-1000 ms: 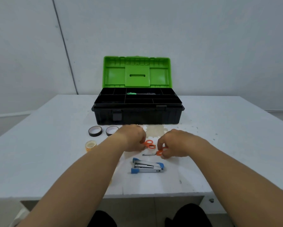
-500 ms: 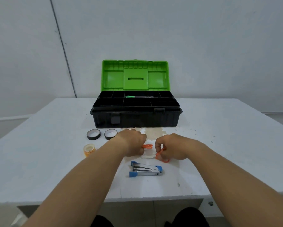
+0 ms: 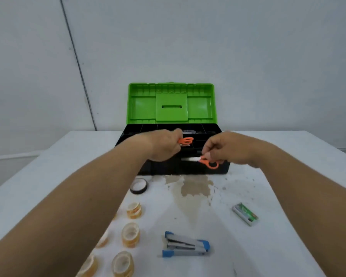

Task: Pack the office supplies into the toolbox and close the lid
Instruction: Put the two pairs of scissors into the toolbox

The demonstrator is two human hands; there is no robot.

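A black toolbox [image 3: 224, 168] with its green lid [image 3: 171, 104] standing open sits at the middle of the white table [image 3: 288, 176]. My left hand [image 3: 164, 145] holds one pair of orange-handled scissors [image 3: 186, 141] above the box's divided tray. My right hand [image 3: 226, 149] grips a second pair of orange-handled scissors [image 3: 209, 163] in front of the box's front wall, blade pointing left. On the table lie a blue stapler [image 3: 186, 247], a box of staples [image 3: 245, 214], a black tape roll [image 3: 138, 186] and several clear tape rolls [image 3: 130, 234].
A brown stain [image 3: 194, 186] marks the table in front of the box. A grey wall rises behind. More clear tape rolls lie near the table's front edge at lower left, partly under my left forearm.
Both hands have lifted a pair of scissors each off the table and carried them forward and up to the toolbox. The camera has tilted, showing more tape rolls and the staple box.
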